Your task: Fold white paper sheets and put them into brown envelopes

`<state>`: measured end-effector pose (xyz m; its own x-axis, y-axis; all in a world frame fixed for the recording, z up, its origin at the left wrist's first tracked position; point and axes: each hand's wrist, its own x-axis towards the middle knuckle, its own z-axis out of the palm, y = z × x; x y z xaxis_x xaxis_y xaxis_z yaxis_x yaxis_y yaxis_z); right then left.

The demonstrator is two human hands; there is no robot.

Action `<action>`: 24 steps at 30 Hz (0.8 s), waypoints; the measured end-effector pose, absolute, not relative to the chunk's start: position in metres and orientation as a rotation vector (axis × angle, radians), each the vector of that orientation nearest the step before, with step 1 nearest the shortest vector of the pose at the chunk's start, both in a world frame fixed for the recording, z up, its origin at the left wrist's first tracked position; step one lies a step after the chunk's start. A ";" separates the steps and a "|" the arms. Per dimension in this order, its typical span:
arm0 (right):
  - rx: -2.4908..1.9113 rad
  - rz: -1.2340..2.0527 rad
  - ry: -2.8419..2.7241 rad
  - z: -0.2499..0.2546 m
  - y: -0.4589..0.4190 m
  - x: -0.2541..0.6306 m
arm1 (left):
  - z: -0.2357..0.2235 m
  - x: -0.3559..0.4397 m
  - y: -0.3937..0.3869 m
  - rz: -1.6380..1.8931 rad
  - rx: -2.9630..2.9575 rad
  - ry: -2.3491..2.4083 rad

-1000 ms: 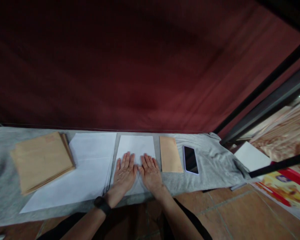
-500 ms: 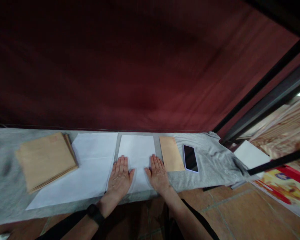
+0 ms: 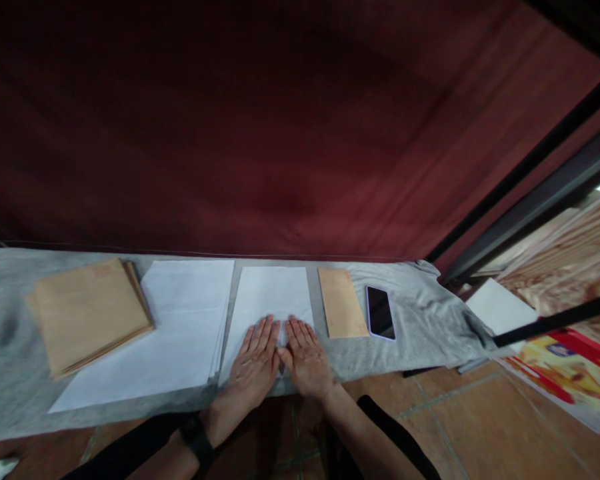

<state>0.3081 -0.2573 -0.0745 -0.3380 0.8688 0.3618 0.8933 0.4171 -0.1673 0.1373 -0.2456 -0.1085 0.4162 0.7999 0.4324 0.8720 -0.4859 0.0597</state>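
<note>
A sheet of white paper (image 3: 273, 290) lies on the grey cloth in front of me. My left hand (image 3: 255, 357) rests palm down on its lower part, fingers stretched out. Beside it, my right hand (image 3: 307, 360) lies flat on the same sheet, and the two hands nearly meet at the middle. The paper under the palms is hidden. To the left are larger white sheets (image 3: 180, 333), partly covered by a stack of brown envelopes (image 3: 93, 313). On the right lies a single brown envelope (image 3: 343, 303).
A phone (image 3: 380, 313) with a pale purple edge lies right of the single envelope. The grey cloth (image 3: 420, 320) covers the narrow surface. Behind it hangs a dark red curtain (image 3: 280, 167). A red and yellow box (image 3: 570, 373) and black bars stand at the right.
Both hands have slid inward over the white sheet, from its two side edges to its middle. The view has shifted slightly. The envelopes and phone stay in place.
</note>
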 end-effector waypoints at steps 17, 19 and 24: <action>-1.631 -0.169 -2.144 -0.086 -0.260 0.330 | -0.093 0.121 -0.244 -0.652 -2.510 -1.506; -1.618 -0.190 -2.124 -0.089 -0.259 0.328 | -0.092 0.129 -0.239 -0.648 -2.563 -1.463; -1.580 -0.187 -2.073 -0.094 -0.256 0.326 | -0.086 0.162 -0.197 -0.529 -2.702 -1.426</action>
<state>0.3261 -0.2562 -0.0942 -0.1822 0.8580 0.4802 0.9300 0.3089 -0.1990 0.1618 -0.1968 -0.0862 0.5191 0.7941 0.3161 0.8080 -0.5765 0.1213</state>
